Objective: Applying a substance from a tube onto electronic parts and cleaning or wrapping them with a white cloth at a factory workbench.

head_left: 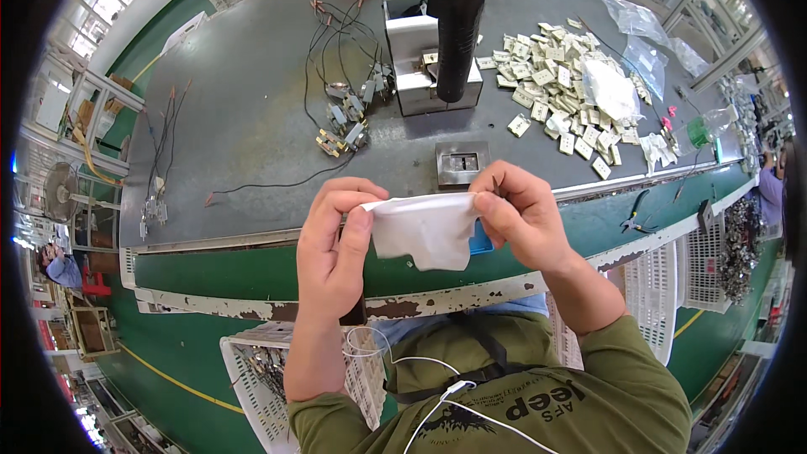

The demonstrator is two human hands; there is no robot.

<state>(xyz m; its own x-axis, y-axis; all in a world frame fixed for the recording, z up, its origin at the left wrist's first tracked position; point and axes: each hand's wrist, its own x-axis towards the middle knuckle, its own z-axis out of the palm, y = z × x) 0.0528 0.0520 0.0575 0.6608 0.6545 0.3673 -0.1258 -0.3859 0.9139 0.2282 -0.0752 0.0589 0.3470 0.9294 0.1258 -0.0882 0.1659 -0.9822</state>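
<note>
Between my two hands hangs a small, soft white cloth (423,231), stretched along its upper edge; whether it is fabric or tissue I cannot tell. My left hand (334,240) pinches its left corner between thumb and fingers. Its right corner is gripped by my right hand (519,214), where a small dark thing shows among the fingers, too small to name. Just beyond the cloth, a metal block (462,165) with a rectangular slot sits near the table edge. Partly hidden behind the cloth and right hand is a blue tray (481,240).
A press-like machine (455,42) stands at the table's middle. Right of it lies a heap of off-white socket-like plates (565,76) with a crumpled white sheet (612,91). Wired metal parts (345,118) lie to the left. Pliers (639,214) rest on the green front ledge.
</note>
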